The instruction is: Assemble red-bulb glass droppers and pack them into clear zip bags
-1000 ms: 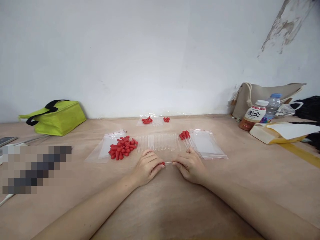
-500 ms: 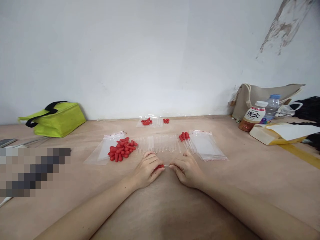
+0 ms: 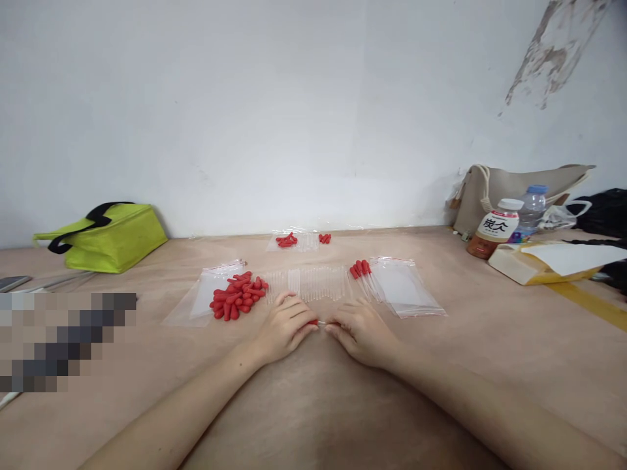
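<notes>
My left hand [image 3: 288, 329] pinches a red rubber dropper bulb [image 3: 313, 322], mostly covered by the fingers. Facing it, my right hand [image 3: 361, 331] is closed on a thin glass tube [image 3: 321, 323], of which a short length shows at the bulb's mouth. How deep the tube sits inside the bulb cannot be seen. Just beyond the hands lies a row of clear glass tubes [image 3: 318, 283]. To its left, a heap of red bulbs [image 3: 236, 300] rests partly on a clear zip bag [image 3: 186, 308]. Several droppers with red bulbs [image 3: 360, 268] lie by another zip bag [image 3: 409, 290] on the right.
Near the wall are small groups of red bulbs [image 3: 287, 241] with more tubes on clear plastic. A lime-green bag [image 3: 120, 238] stands at left. Bottles [image 3: 496, 228], a beige bag [image 3: 526, 177] and a yellow-and-white packet [image 3: 548, 264] occupy the right side.
The hands have come closer together, and less of the glass tube shows between them. The view has shifted slightly; the bulbs and tubes on the table lie as before.
</notes>
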{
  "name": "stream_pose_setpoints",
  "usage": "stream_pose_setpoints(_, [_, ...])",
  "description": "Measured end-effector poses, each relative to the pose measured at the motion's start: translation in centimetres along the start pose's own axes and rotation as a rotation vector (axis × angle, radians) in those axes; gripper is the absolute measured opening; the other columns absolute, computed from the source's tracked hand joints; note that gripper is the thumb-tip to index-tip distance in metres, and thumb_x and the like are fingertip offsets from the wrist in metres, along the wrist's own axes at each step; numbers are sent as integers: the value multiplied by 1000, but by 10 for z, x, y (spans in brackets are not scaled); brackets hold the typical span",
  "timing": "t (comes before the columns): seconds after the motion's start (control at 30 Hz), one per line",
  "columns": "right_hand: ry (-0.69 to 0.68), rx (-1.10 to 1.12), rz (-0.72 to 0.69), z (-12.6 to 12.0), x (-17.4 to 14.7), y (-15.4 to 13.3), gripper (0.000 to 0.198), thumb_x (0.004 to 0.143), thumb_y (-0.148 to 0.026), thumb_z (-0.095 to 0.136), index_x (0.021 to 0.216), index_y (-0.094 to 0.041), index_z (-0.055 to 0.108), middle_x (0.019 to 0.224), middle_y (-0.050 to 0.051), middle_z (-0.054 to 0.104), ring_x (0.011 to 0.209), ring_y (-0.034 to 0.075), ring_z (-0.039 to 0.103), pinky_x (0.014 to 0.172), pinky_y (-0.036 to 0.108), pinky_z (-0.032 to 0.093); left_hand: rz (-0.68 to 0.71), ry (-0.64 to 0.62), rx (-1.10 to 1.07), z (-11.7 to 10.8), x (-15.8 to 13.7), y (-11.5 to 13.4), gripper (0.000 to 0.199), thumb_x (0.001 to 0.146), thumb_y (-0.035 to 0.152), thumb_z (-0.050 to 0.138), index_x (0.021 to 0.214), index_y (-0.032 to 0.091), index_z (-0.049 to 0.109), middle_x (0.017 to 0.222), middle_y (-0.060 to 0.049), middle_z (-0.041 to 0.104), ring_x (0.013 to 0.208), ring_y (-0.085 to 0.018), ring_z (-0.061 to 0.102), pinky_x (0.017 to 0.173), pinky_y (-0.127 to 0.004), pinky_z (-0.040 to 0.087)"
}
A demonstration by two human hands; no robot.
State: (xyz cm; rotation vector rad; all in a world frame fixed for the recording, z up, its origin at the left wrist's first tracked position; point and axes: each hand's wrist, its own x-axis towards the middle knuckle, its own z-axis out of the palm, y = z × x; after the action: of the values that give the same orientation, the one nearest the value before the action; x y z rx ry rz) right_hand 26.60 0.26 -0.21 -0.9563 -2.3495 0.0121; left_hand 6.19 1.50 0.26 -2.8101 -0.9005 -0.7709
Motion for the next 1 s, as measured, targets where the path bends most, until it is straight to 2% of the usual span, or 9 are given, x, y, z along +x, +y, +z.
stream_pose_setpoints(0.07, [-3,-40,16,-5,4,-3,14,83,-26,51,74,-19,60,75,3,64,73,16,54,66,27,32,-54,58,-17,0,-1,-2,16,85,23,46,98,21,56,87,-3,62,85,-17,54,89,-37,35])
stream_pose_setpoints(0.2, [19,-86,159,-13,10,8,22,82,-28,49,65,-18,60,66,3,62,69,16,54,65,27,33,-247,219,-28,4,-4,-3,40,83,26,50,122,20,40,114,-10,51,105,-23,48,87,-38,39])
stream_pose_setpoints(0.3, [67,-100,407,-18,18,31,27,84,-31,44,66,-19,61,68,3,63,66,16,56,59,26,33,-312,201,-32,6,-4,-3,44,81,25,52,122,21,37,114,-10,50,105,-24,47,87,-40,39])
stream_pose_setpoints(0.37, [82,-127,582,-20,25,48,23,83,-33,44,79,-20,62,73,3,65,66,16,57,57,25,33,-308,162,-38,6,-3,-2,42,80,23,52,120,21,40,111,-9,51,103,-24,48,87,-40,39])
stream_pose_setpoints(0.47, [44,-198,714,-18,37,66,23,83,-34,44,94,-20,57,80,5,66,72,20,59,57,26,33,-296,134,-45,5,-2,-2,35,79,21,52,114,21,46,106,-8,53,99,-23,49,84,-39,40])
stream_pose_setpoints(0.63, [-41,-321,765,-5,48,74,21,84,-29,40,96,-18,53,86,10,65,82,25,60,65,32,35,-293,107,-58,6,-4,-4,24,79,21,52,104,21,52,97,-6,55,91,-22,51,79,-37,41])
stream_pose_setpoints(1.0, [-53,-356,795,-1,47,78,25,83,-31,37,94,-14,52,86,13,65,82,28,60,68,36,35,-298,76,-60,7,-3,-4,16,79,21,52,95,20,57,94,-5,55,87,-20,51,77,-36,41])
